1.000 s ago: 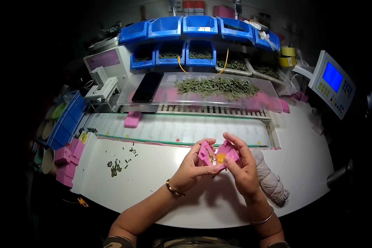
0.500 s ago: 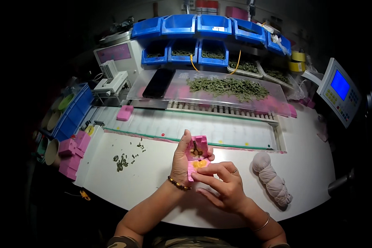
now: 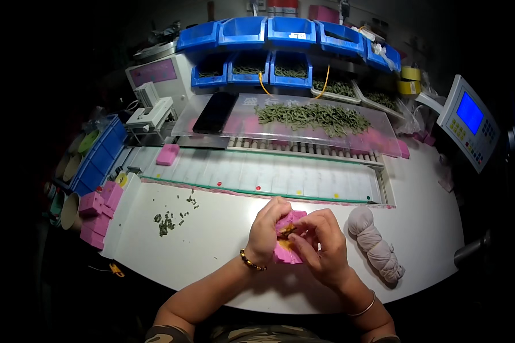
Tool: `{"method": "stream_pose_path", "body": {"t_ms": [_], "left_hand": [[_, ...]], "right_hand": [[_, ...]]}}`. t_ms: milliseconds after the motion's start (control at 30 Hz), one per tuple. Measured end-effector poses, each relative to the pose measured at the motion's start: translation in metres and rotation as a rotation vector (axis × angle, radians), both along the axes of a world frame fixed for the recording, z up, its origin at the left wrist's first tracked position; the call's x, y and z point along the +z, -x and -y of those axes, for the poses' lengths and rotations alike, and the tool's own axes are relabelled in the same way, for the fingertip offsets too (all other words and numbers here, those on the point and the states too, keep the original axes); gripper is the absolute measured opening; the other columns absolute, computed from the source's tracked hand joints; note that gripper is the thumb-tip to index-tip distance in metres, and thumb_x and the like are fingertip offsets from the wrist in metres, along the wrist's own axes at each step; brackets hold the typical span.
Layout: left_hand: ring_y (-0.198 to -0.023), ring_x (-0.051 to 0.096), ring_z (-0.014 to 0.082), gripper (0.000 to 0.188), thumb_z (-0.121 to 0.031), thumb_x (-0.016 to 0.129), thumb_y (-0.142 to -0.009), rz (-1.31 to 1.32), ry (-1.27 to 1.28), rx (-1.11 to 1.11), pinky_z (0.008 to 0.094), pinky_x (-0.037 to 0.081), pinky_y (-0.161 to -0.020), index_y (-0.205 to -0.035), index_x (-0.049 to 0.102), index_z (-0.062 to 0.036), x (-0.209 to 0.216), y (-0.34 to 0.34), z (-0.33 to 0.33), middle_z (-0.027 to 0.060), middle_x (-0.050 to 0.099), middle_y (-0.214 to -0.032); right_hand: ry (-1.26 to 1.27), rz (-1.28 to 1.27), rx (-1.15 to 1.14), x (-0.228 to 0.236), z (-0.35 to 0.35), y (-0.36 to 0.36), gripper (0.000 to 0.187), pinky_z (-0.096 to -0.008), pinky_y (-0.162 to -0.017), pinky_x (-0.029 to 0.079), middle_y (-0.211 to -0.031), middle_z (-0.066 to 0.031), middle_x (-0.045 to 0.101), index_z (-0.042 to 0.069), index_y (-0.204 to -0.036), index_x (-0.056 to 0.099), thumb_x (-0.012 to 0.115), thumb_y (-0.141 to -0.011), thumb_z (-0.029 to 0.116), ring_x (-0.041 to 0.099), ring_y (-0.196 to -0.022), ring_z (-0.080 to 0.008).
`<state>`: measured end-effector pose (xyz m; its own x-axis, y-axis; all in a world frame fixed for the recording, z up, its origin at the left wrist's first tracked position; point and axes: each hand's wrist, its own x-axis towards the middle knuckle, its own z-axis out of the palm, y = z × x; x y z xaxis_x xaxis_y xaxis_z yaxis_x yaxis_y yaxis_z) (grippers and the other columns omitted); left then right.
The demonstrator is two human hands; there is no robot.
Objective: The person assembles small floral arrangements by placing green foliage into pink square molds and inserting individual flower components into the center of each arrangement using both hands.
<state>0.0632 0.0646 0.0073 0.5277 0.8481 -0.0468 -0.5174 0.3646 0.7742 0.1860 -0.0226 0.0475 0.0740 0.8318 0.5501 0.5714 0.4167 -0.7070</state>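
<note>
Fingers of left hand [image 3: 263, 231] curl around pink block [image 3: 289, 258], gripping its left side. Block sits between 2 hands, above white table [image 3: 294, 291]; yellow and dark interior [image 3: 283, 244] partly covered by fingers. Right hand [image 3: 327, 246]: thumb and fingertips close together at interior; whether they pinch anything, cannot tell. Far right: markings on display [image 3: 469, 112] too small to read.

Single head-worn fisheye view, looked down from above the near edge of the worktop [image 3: 183, 257], faced its far side, sat close.
</note>
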Motion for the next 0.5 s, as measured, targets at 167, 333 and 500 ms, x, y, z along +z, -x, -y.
{"method": "stream_pose_path", "body": {"t_ms": [167,333,500], "left_hand": [[-0.077,0.051,0.0109,0.015,-0.015,0.047,-0.098,0.013,0.034,0.127,0.0239,0.043,-0.075,-0.088,0.051,-0.0043,-0.002,-0.005,-0.003,0.0015,0.051,-0.083],[-0.062,0.062,0.0202,0.026,-0.03,0.049,-0.1,0.094,0.258,0.0,0.0293,0.052,-0.058,-0.096,0.05,-0.0055,0.017,-0.001,-0.003,0.0084,0.057,-0.08],[-0.065,0.065,0.0205,0.041,-0.044,0.044,-0.102,-0.06,0.037,-0.079,0.0321,0.055,-0.061,-0.105,0.052,-0.0042,0.016,0.005,0.0,0.0117,0.059,-0.087]], "right_hand": [[-0.184,0.146,0.006,-0.006,0.0,-0.001,0.027,-0.0315,-0.055,0.053,-0.091,-0.0117,0.061,0.005,-0.096,0.059,0.073,-0.074,-0.004,0.064,-0.069,-0.0241],[-0.207,-0.219,-0.015,-0.001,0.006,-0.003,0.021,-0.0246,-0.058,0.05,-0.09,-0.0086,0.059,0.001,-0.096,0.057,0.069,-0.082,-0.009,0.059,-0.071,-0.0144],[0.232,-1.01,0.061,-0.004,-0.003,-0.029,0.008,-0.0174,-0.051,0.035,-0.085,0.001,0.056,0.003,-0.1,0.057,0.062,-0.096,0.007,0.047,-0.063,-0.0031]]}}
